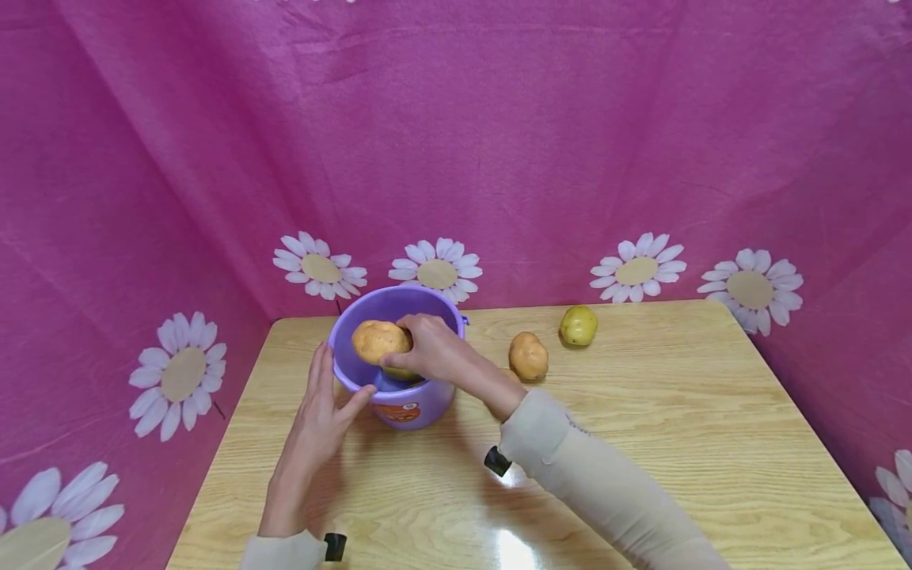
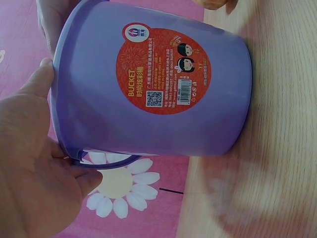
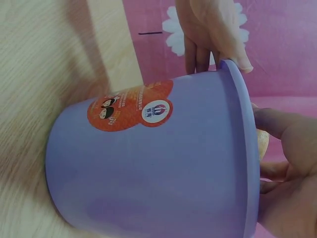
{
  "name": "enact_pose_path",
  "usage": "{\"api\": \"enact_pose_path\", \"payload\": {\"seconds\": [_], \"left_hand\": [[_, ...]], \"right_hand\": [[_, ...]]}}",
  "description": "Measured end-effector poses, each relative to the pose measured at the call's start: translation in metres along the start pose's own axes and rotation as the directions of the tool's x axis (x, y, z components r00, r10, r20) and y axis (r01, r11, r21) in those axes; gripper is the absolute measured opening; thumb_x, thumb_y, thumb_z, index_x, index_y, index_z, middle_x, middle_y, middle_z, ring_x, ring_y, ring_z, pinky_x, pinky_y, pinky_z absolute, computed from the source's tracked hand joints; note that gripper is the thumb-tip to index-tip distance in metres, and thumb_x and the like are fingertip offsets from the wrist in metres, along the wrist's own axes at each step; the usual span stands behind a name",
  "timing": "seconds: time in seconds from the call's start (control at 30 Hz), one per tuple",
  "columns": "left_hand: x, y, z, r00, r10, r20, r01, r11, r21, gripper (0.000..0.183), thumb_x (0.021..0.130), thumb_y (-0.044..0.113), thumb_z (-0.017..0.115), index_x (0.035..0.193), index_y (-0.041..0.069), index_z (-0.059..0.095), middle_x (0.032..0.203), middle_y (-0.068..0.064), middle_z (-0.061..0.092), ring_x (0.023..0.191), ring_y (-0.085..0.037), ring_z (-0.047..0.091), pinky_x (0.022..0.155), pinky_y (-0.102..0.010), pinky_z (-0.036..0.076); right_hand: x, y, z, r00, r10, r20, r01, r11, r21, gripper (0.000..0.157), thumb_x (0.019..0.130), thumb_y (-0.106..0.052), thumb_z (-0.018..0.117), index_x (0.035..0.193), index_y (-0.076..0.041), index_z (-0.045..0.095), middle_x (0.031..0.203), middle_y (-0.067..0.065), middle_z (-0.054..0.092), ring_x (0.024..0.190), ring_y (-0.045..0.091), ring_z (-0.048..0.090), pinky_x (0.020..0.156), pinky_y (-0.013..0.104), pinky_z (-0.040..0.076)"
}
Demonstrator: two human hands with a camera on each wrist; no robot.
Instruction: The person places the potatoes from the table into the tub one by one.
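Note:
A purple bucket (image 1: 436, 402) with a red label (image 2: 158, 74) stands upright on the table. My left hand (image 1: 317, 423) holds it at the left of its rim, the thumb at the front edge and the fingers along the outer side, by the handle (image 2: 119, 162). My right hand (image 1: 435, 348) reaches over the bucket's mouth and grips a tan potato (image 1: 378, 340) inside the rim. Below that hand, a yellow-green fruit (image 1: 400, 373) shows partly in the bucket. In the right wrist view, the bucket wall hides most of the potato.
To the bucket's right lies another potato (image 1: 529, 356), with one more (image 1: 511, 375) mostly hidden behind my right wrist. A yellow-green fruit (image 1: 579, 325) sits near the back edge of the wooden table (image 1: 663, 419). Pink flowered cloth (image 1: 527, 158) hangs behind and at both sides.

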State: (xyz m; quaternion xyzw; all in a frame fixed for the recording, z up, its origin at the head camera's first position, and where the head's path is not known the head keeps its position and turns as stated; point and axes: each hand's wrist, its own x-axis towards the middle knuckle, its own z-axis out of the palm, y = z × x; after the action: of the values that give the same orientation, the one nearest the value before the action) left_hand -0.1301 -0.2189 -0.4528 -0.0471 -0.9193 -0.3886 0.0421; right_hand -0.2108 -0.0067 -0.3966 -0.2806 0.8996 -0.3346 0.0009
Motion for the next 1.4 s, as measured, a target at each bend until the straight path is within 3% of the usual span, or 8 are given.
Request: {"api": "enact_pose_path", "payload": {"seconds": [0.33, 0.57, 0.73, 0.93, 1.2, 1.4], "left_hand": [[0.0, 0.0, 0.002, 1.0, 0.014, -0.011, -0.014, 1.0, 0.009, 0.097, 0.101, 0.044, 0.066, 0.167, 0.01, 0.003, 0.172, -0.014, 0.003, 0.151, -0.046, 0.024, 0.115, -0.067, 0.028], [0.001, -0.001, 0.003, 0.999, 0.028, -0.019, -0.028, 1.0, 0.004, 0.096, 0.101, 0.037, 0.068, 0.167, 0.01, 0.004, 0.172, -0.014, 0.004, 0.15, -0.045, 0.026, 0.115, -0.067, 0.029], [0.001, 0.0, 0.003, 1.0, 0.024, -0.013, -0.024, 1.0, 0.006, 0.096, 0.101, 0.039, 0.067, 0.167, 0.01, 0.004, 0.172, -0.013, 0.003, 0.15, -0.045, 0.026, 0.114, -0.067, 0.03], [-0.001, 0.0, 0.001, 1.0, 0.014, -0.011, -0.014, 1.0, 0.002, 0.097, 0.101, 0.049, 0.063, 0.167, 0.01, 0.003, 0.172, -0.011, 0.002, 0.151, -0.044, 0.024, 0.116, -0.066, 0.027], [-0.001, 0.0, 0.001, 1.0, 0.009, -0.011, -0.009, 1.0, -0.001, 0.096, 0.101, 0.048, 0.064, 0.167, 0.012, 0.003, 0.173, -0.01, 0.002, 0.152, -0.044, 0.023, 0.117, -0.066, 0.026], [-0.001, -0.001, 0.002, 1.0, 0.016, -0.018, -0.016, 1.0, 0.001, 0.096, 0.101, 0.047, 0.064, 0.167, 0.012, 0.003, 0.173, -0.011, 0.002, 0.152, -0.044, 0.023, 0.117, -0.066, 0.026]], "right_hand": [[-0.001, -0.001, 0.006, 1.0, -0.025, 0.01, 0.025, 1.0, -0.016, 0.043, 0.092, -0.032, 0.081, 0.113, 0.003, 0.071, 0.089, 0.008, 0.067, 0.081, 0.018, 0.059, 0.073, 0.032, 0.051], [-0.002, 0.0, 0.008, 0.999, -0.03, 0.026, 0.03, 1.0, -0.007, 0.045, 0.095, -0.024, 0.077, 0.126, 0.007, 0.068, 0.114, 0.019, 0.072, 0.109, 0.03, 0.068, 0.097, 0.041, 0.054], [-0.007, 0.003, 0.006, 0.998, -0.066, 0.003, 0.065, 0.998, 0.009, 0.041, 0.096, -0.022, 0.075, 0.125, 0.006, 0.069, 0.113, 0.02, 0.073, 0.107, 0.029, 0.069, 0.095, 0.04, 0.054], [-0.015, 0.009, 0.0, 0.993, -0.088, -0.084, 0.095, 0.992, 0.081, 0.04, 0.096, -0.018, 0.074, 0.128, 0.006, 0.067, 0.111, 0.018, 0.072, 0.102, 0.029, 0.07, 0.089, 0.037, 0.056], [-0.025, 0.017, -0.017, 0.987, -0.031, -0.16, 0.056, 0.987, 0.149, 0.04, 0.098, -0.015, 0.071, 0.133, 0.005, 0.064, 0.114, 0.015, 0.071, 0.104, 0.027, 0.068, 0.092, 0.039, 0.056], [-0.032, 0.026, -0.031, 0.98, -0.016, -0.2, 0.043, 0.991, 0.127, 0.041, 0.098, -0.017, 0.071, 0.133, 0.003, 0.065, 0.12, 0.016, 0.07, 0.108, 0.03, 0.067, 0.092, 0.042, 0.055]]}}
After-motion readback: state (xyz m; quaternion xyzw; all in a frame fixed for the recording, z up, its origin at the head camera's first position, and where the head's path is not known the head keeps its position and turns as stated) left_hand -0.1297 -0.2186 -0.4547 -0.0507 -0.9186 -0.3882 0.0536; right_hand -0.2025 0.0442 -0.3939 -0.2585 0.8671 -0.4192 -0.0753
